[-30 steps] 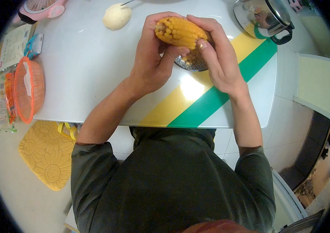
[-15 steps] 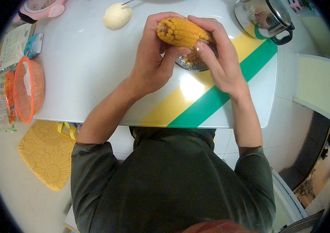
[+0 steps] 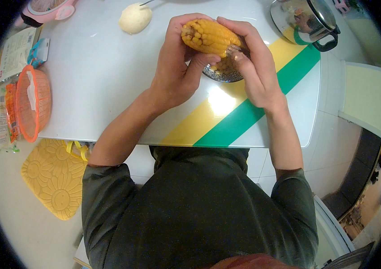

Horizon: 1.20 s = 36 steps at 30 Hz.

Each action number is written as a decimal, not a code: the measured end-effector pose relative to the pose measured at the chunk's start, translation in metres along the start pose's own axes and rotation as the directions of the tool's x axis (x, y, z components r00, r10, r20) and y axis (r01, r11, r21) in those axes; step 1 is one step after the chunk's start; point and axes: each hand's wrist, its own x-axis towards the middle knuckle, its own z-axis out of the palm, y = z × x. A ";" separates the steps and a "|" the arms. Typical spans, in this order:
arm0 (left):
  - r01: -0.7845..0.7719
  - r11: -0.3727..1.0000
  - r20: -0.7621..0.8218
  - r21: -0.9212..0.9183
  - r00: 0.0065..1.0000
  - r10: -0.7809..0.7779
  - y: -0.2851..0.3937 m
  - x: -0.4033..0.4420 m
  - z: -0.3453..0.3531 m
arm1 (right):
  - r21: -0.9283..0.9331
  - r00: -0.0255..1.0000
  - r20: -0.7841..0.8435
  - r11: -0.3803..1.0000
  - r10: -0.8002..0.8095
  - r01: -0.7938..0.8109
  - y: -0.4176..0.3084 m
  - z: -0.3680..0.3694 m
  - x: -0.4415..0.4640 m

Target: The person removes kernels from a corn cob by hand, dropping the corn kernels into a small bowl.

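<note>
A yellow corn cob (image 3: pixel 210 38) is held up between both hands, some kernels gone at its right end and a small patch at its left tip. My left hand (image 3: pixel 179 62) is closed around the left part, thumb along the underside. Fingers of my right hand (image 3: pixel 256 62) wrap the right end from behind, while its thumb is at the bared part. Below the cob stands a dark patterned bowl (image 3: pixel 223 77) with loose kernels in it, partly hidden by the hands.
A pale round dough-like ball (image 3: pixel 135 19) with a thin stick in it lies on the white table (image 3: pixel 96 80). At the right back is a glass-lidded pot (image 3: pixel 304 22) with a black handle. An orange basket (image 3: pixel 42 101) and food packets (image 3: pixel 15 56) line the left edge.
My right thumb has shifted slightly up and right along the cob's bared end, showing more of it. The left hand stays in place.
</note>
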 end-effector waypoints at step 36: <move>-0.088 0.993 0.012 0.075 0.996 0.087 0.000 0.000 0.000 | 0.033 0.998 -0.054 0.999 -0.013 0.015 0.001 0.006 0.000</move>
